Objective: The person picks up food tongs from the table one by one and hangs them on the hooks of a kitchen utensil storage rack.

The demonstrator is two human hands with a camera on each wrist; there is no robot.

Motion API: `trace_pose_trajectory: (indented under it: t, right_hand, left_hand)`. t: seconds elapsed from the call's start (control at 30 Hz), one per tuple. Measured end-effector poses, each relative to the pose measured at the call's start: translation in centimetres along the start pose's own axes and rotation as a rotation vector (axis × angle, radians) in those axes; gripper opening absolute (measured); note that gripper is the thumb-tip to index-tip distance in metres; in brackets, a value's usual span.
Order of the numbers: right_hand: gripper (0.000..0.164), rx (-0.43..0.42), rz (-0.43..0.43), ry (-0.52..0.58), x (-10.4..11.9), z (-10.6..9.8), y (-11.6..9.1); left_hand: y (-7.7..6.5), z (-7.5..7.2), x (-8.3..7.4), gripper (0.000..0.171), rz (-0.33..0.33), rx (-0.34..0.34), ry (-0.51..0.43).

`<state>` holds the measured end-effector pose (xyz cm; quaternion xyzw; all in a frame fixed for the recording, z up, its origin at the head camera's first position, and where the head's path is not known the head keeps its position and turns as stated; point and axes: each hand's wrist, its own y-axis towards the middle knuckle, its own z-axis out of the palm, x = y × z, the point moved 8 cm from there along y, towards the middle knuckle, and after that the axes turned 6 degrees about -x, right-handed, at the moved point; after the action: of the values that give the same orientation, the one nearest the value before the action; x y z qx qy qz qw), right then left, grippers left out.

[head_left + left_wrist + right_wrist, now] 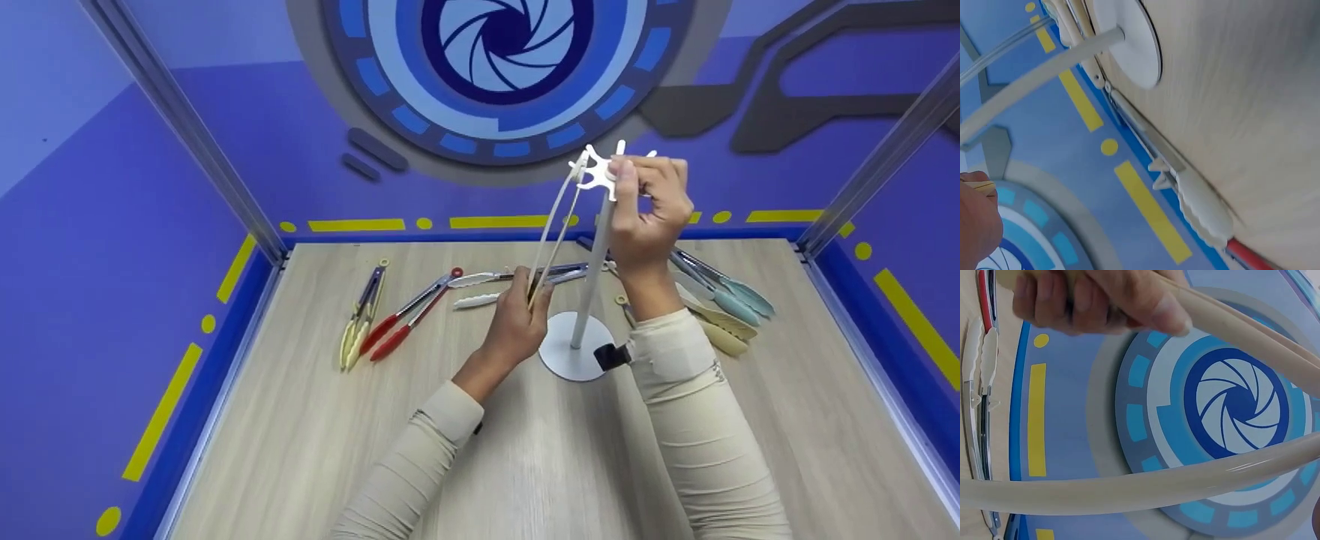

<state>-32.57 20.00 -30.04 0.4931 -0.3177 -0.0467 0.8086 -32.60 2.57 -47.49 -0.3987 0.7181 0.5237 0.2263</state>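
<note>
A stand rises from a round white base (559, 352) on a slim pole (592, 285), with a ring of small white hooks (598, 176) at its top. My right hand (654, 206) pinches the hooked top between thumb and fingers. Left of the pole, my left hand (517, 319) grips a pair of cream tongs (553, 217) low down. The tongs slant upward, their joined upper end right at a left-hand hook. In the right wrist view the left hand (1112, 298) wraps round the tongs (1252, 334), above the pole (1129, 495).
Yellow-tipped tongs (352, 337) and red tongs (390, 334) lie on the wooden table (300, 450) at left. White-tipped tongs (476, 301) lie behind the left hand. Teal tongs (739, 300) and pale yellow tongs (724, 337) lie at right. Blue walls (225, 135) enclose the table.
</note>
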Motion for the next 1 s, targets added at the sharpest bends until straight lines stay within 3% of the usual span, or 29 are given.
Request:
trace_pose_trajectory:
  t: [0.23, 0.53, 0.8, 1.0]
  right_hand:
    - [0.022, 0.038, 0.006, -0.01, -0.1, 0.1, 0.0]
    - [0.022, 0.133, -0.024, -0.019, 1.1, 0.2, 1.0]
    - [0.026, 0.344, -0.105, -0.091, 1.1, 0.2, 2.3]
    - [0.025, 0.538, -0.173, -0.067, 0.4, 1.1, 3.5]
  left_hand:
    - [0.2, 0.9, 0.5, 0.017, -0.001, -0.037, 0.01]
    - [0.7, 2.0, 1.1, 0.016, -0.018, -0.007, 0.022]
    - [1.0, 3.4, 1.5, 0.018, -0.05, 0.046, -0.019]
    - [1.2, 3.9, 1.7, 0.017, -0.056, 0.025, -0.042]
